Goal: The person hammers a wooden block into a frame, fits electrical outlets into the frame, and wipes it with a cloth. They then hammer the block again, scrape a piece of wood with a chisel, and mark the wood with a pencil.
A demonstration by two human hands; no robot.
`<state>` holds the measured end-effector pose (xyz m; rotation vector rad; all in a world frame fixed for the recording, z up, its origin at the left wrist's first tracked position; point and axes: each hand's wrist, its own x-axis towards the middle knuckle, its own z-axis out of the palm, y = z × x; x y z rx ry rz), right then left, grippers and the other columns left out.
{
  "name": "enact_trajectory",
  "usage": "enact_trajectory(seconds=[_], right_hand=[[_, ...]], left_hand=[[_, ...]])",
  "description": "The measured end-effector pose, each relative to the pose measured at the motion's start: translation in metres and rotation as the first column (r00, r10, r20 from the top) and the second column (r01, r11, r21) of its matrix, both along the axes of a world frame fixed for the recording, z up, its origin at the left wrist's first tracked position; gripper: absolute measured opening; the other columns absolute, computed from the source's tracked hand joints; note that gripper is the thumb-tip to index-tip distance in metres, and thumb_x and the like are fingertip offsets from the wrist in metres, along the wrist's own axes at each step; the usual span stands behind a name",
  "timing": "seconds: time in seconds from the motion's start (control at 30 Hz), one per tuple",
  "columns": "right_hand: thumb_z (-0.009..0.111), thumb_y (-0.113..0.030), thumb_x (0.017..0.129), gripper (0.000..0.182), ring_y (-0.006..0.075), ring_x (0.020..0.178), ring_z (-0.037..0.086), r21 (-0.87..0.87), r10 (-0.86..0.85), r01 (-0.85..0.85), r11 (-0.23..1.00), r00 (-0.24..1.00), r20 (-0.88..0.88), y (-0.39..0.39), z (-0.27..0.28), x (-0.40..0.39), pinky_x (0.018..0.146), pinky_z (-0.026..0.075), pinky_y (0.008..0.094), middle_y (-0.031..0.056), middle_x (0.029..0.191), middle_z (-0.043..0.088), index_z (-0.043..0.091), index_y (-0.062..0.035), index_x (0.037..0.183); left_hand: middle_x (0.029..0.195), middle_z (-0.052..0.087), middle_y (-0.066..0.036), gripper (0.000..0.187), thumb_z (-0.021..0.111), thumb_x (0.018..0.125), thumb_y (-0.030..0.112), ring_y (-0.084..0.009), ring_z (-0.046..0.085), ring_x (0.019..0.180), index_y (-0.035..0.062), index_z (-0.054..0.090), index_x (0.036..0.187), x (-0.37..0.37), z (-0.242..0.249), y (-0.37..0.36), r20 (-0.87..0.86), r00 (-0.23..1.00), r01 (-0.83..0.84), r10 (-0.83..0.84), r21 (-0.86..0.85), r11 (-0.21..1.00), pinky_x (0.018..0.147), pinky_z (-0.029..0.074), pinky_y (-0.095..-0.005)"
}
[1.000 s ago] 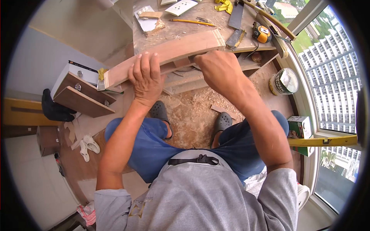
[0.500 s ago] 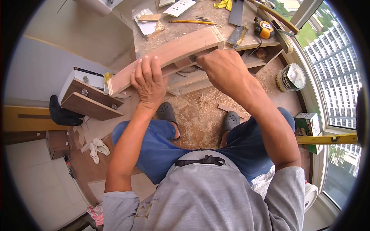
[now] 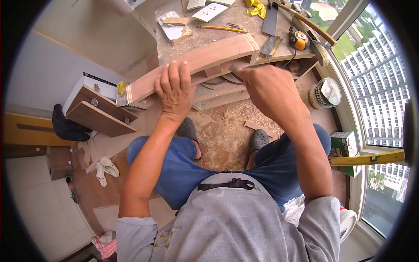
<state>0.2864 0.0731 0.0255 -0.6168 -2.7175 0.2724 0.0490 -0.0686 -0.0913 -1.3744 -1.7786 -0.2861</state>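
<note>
A long, hollow wooden frame (image 3: 200, 56) with plywood ends and a gently bowed top lies slanting along the near side of the workbench. My left hand (image 3: 173, 89) grips its near wall, fingers over the top face and thumb below. At the frame's right end, my right hand (image 3: 270, 85) is closed, knuckles up. A small greyish tip sticks out of its fingers against the frame's inner edge; I cannot tell what it is. The frame's hollow side faces me, showing a small block inside.
On the workbench (image 3: 174, 51) lie a pencil (image 3: 221, 29), a tape measure (image 3: 299, 38), a putty-knife-like blade (image 3: 270, 46), yellow gloves (image 3: 256, 8) and socket plates (image 3: 210, 12). A bucket (image 3: 325, 93) and a spirit level (image 3: 371, 158) are at right. Shavings cover the floor between my feet.
My right hand has drawn back to the right and slightly down along the frame's edge, showing the greyish tip. The left hand keeps its hold; the whole view has shifted a little.
</note>
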Motion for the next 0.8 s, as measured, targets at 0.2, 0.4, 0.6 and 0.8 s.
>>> enact_trajectory(seconds=[0.2,0.4,0.6,0.8], right_hand=[[0.061,-0.014,0.099,0.026,0.0406,0.084,0.072,-0.126,-0.076,0.094,0.988,0.987,0.138,-0.006,-0.013,0.012,0.077,0.056,0.0512,0.024,0.084,0.071,0.074,-0.0055,0.119],[0.056,-0.011,0.104,0.026,0.0267,0.07,0.072,-0.701,-0.214,-0.088,0.708,0.919,-0.331,-0.002,-0.038,0.006,0.065,0.055,0.0419,0.0167,0.076,0.072,0.064,0.0013,0.125],[0.052,-0.011,0.106,0.028,0.0144,0.064,0.066,-0.901,-0.364,-0.221,0.374,0.858,-0.362,0.001,-0.05,-0.022,0.063,0.053,0.0342,0.0077,0.072,0.069,0.063,0.0017,0.129],[0.052,-0.011,0.105,0.026,0.0185,0.065,0.066,-0.894,-0.358,-0.251,0.371,0.85,-0.387,0.004,-0.044,-0.028,0.065,0.053,0.0364,0.0099,0.073,0.068,0.064,0.0013,0.126]], left_hand=[[0.15,0.046,-0.012,0.109,0.095,0.064,0.031,-0.0332,0.043,0.139,0.0114,0.039,0.155,0.001,0.023,0.003,0.123,0.992,0.034,-0.024,-0.079,0.996,0.111,0.03,-0.052],[0.144,0.049,-0.014,0.107,0.094,0.067,0.037,-0.0357,0.046,0.132,0.0082,0.039,0.154,-0.017,0.068,0.017,0.297,0.955,0.094,-0.025,-0.218,0.971,0.113,0.033,-0.0502],[0.14,0.053,-0.015,0.104,0.093,0.07,0.047,-0.035,0.048,0.129,0.0063,0.044,0.151,-0.026,0.071,0.028,0.344,0.939,0.099,-0.007,-0.251,0.963,0.112,0.034,-0.0498],[0.141,0.054,-0.015,0.105,0.094,0.068,0.049,-0.0355,0.048,0.129,0.0058,0.044,0.15,-0.023,0.07,0.03,0.343,0.939,0.077,0.012,-0.245,0.967,0.111,0.035,-0.0498]])
